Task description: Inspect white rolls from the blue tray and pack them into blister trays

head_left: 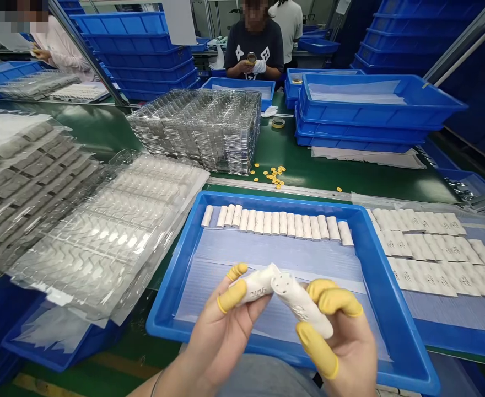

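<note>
My left hand (232,314), with yellow finger cots on two fingertips, is closed on a white cylindrical piece (256,285) with dark marking on its side. A second white cylindrical piece (304,309), with small holes in its end and a raised pattern, is gripped by my right hand (341,331), which also wears yellow finger cots. The two pieces meet or overlap at their ends; I cannot tell if they touch. Both hands are above a blue tray (176,264) lined with pale sheeting. Along its far side stands a row of similar white pieces (279,223).
Clear plastic blister trays (201,132) are stacked beyond, with another blister tray (114,226) at left. More white pieces (428,251) lie in rows at right. Small yellow discs (274,176) are scattered on the green bench (308,182). Blue bins (362,116) stand behind; a co-worker (253,49) sits opposite.
</note>
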Motion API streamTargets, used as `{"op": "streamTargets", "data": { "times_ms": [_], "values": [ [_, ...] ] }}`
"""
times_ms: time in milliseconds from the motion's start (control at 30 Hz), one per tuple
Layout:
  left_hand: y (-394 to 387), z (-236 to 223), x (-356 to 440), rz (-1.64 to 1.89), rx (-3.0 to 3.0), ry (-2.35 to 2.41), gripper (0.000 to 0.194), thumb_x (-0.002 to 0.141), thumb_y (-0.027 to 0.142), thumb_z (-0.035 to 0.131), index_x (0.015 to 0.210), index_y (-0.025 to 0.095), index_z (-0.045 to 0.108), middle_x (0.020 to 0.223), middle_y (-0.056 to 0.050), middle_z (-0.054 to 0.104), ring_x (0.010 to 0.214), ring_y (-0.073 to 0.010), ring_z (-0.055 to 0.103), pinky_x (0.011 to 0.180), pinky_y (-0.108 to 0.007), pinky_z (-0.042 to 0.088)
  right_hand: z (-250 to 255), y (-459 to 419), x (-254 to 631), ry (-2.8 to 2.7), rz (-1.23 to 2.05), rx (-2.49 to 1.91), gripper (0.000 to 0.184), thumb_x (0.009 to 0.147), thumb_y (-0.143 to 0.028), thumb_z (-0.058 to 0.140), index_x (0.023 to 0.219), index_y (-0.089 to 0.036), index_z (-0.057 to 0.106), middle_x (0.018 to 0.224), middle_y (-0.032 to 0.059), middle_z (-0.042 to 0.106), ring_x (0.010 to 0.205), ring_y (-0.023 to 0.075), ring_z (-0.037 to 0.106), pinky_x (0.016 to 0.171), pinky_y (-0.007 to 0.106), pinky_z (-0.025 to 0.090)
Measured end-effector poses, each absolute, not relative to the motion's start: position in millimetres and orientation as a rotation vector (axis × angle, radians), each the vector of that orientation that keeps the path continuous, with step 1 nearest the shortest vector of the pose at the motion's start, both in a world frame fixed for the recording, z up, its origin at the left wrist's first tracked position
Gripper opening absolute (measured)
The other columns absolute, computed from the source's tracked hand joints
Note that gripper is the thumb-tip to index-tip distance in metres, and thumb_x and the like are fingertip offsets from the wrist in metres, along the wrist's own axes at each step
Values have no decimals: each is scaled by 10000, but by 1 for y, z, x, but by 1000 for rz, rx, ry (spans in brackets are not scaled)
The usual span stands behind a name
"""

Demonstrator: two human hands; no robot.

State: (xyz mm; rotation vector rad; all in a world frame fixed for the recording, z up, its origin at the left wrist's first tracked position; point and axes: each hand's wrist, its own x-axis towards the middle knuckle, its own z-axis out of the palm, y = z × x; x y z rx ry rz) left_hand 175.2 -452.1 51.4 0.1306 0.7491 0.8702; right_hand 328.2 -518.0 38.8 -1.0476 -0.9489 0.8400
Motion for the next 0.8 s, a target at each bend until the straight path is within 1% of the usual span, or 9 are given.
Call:
{"op": "streamTargets", "data": {
  "times_ms": [33, 133, 200, 300, 400, 500, 633, 733, 800],
  "values": [
    [-455, 52, 177, 860, 139, 727, 244, 786, 190, 796, 982, 174, 652, 1039, -82, 760, 1005, -195, 719, 960, -344, 542, 35, -517, 327, -942, 844, -1067, 221, 877, -146, 733, 1005, -276, 607, 904, 11, 597, 861, 176, 651, 800, 279, 608],
    [-462, 52, 178, 810, 342, 663, 334, 814, 287, 797, 1096, 168, 661, 949, -60, 749, 881, -168, 701, 859, -306, 548, 28, -520, 325, -927, 868, -1126, 329, 874, -169, 755, 1150, -301, 633, 988, 39, 681, 915, 191, 679, 832, 279, 604],
    [-465, 50, 175, 814, 511, 641, 446, 790, 313, 823, 1184, 197, 647, 1005, -67, 737, 926, -187, 684, 840, -302, 538, 27, -524, 327, -944, 891, -1158, 364, 874, -202, 768, 1195, -316, 641, 1001, 42, 712, 947, 202, 684, 872, 291, 591],
    [-467, 44, 168, 852, 660, 599, 556, 801, 283, 816, 1308, 322, 591, 1230, -72, 681, 1099, -235, 651, 884, -330, 538, 32, -529, 330, -1008, 972, -1196, 397, 911, -309, 739, 1280, -367, 605, 1010, 33, 731, 943, 201, 677, 909, 311, 570],
    [-467, 44, 160, 861, 765, 544, 630, 844, 253, 774, 1391, 428, 515, 1176, -50, 683, 1036, -218, 670, 799, -300, 567, 42, -531, 334, -1025, 1090, -1195, 450, 941, -413, 685, 1366, -406, 538, 964, 20, 732, 880, 191, 666, 899, 319, 565],
    [-468, 50, 154, 839, 805, 538, 636, 831, 242, 785, 1376, 449, 530, 1103, -35, 686, 965, -200, 680, 759, -286, 578, 52, -532, 337, -995, 1242, -1133, 500, 954, -447, 653, 1422, -446, 476, 984, 29, 729, 820, 195, 682, 821, 335, 587],
    [-469, 56, 152, 784, 768, 535, 630, 820, 261, 797, 1365, 447, 540, 1199, -53, 675, 919, -187, 704, 761, -285, 578, 59, -533, 341, -961, 1411, -1097, 491, 972, -446, 624, 1426, -510, 449, 1153, 44, 699, 886, 205, 695, 762, 324, 601],
    [-469, 57, 151, 753, 748, 539, 638, 813, 269, 804, 1366, 439, 536, 1205, -62, 669, 895, -192, 713, 750, -292, 576, 61, -533, 343, -947, 1496, -1039, 498, 982, -450, 605, 1441, -507, 423, 1171, 46, 685, 814, 185, 702, 770, 334, 599],
    [-468, 57, 152, 734, 740, 524, 636, 812, 258, 804, 1359, 445, 537, 1247, -67, 645, 862, -186, 720, 731, -294, 579, 62, -532, 343, -921, 1534, -1004, 532, 963, -450, 634, 1447, -490, 416, 1166, 54, 678, 762, 180, 707, 755, 344, 605]
  ]
}}
